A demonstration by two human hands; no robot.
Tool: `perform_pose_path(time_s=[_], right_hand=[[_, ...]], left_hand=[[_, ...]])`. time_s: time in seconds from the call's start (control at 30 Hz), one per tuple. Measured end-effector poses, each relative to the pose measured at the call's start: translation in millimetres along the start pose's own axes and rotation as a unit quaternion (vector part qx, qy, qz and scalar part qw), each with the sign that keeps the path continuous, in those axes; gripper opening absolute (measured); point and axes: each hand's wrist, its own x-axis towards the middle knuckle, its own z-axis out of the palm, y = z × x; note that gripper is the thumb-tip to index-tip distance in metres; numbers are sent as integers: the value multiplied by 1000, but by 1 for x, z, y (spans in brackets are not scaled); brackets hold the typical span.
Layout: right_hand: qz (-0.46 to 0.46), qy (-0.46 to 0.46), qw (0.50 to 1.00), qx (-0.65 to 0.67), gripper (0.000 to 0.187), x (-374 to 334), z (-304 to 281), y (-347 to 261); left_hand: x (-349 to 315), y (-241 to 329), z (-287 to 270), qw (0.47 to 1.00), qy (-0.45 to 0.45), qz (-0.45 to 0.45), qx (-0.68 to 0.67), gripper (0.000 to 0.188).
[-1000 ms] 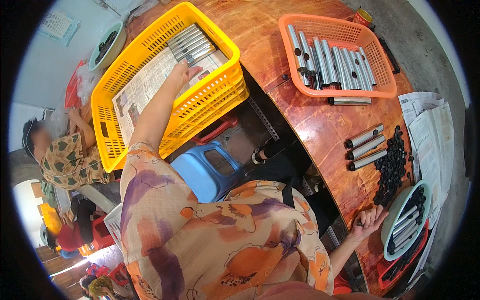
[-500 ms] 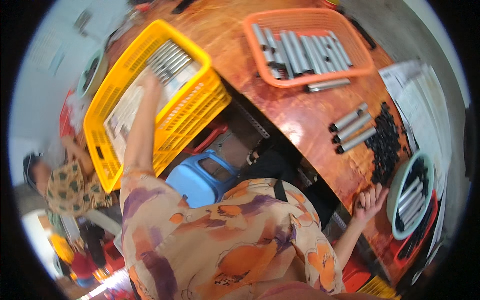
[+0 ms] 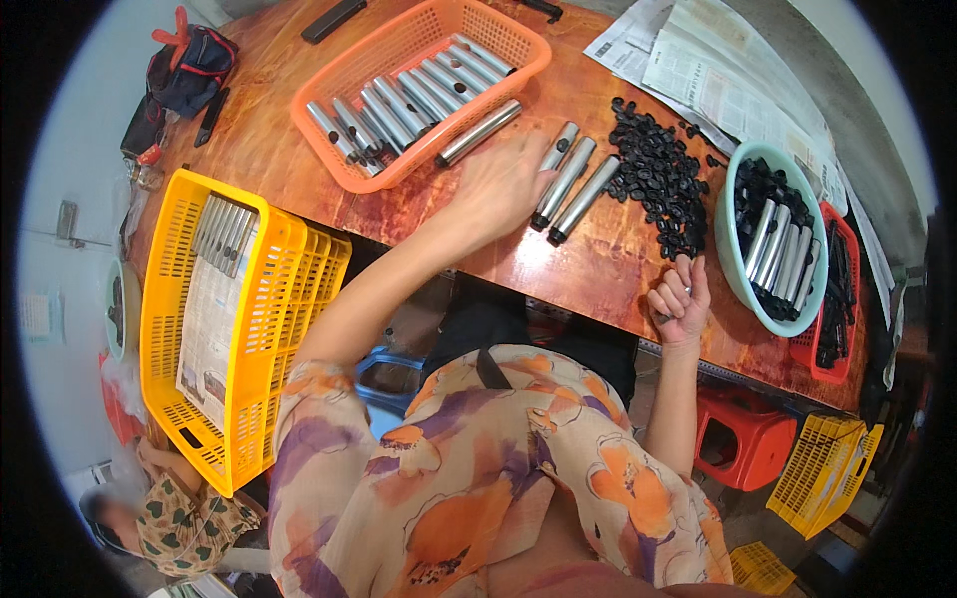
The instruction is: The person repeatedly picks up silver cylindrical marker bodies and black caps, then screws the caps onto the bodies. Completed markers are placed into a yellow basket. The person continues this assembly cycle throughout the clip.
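My left hand reaches over the table, closed around the lower part of a silver metal tube. That tube's near end is hidden under the hand. Beside it lie a second metal tube and a third, both with black plugs at their near ends. My right hand is at the near edge of a pile of small black plastic pieces. Its fingers are curled; what they hold, if anything, cannot be made out.
An orange basket of metal tubes stands at the back, with another metal tube alongside. A yellow crate is at left. Right are a green bowl, a red basket and newspapers. Another person sits lower left.
My left hand has left the yellow crate and moved right to the metal tubes on the table. The view has turned toward the table. My right hand stays by the black pieces.
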Motion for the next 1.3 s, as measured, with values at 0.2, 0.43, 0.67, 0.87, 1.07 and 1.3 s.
perform_pose_path(time_s=[0.2, 0.43, 0.67, 0.87, 1.07, 1.3], right_hand=[[-5, -4, 1000, 2, 35, 2, -3, 2], [18, -21, 1000, -5, 35, 3, -3, -1], [20, -11, 1000, 4, 34, 0, -6, -3], [25, -13, 1000, 2, 34, 3, -4, -2], [15, -24, 999, 18, 33, 3, -8, -2], [24, -34, 999, 31, 32, 2, -10, -3]], left_hand=[[53, -21, 75, 997, 7, -60, 57, 28], [20, -6, 5, 981, 163, -24, -101, 40], [-93, -75, -154, 837, 466, -162, -237, 50], [-258, -306, -232, 589, 592, -361, -415, 33], [-316, -375, -173, 395, 558, -565, -462, 15], [-315, -372, -139, 412, 465, -585, -520, 23]])
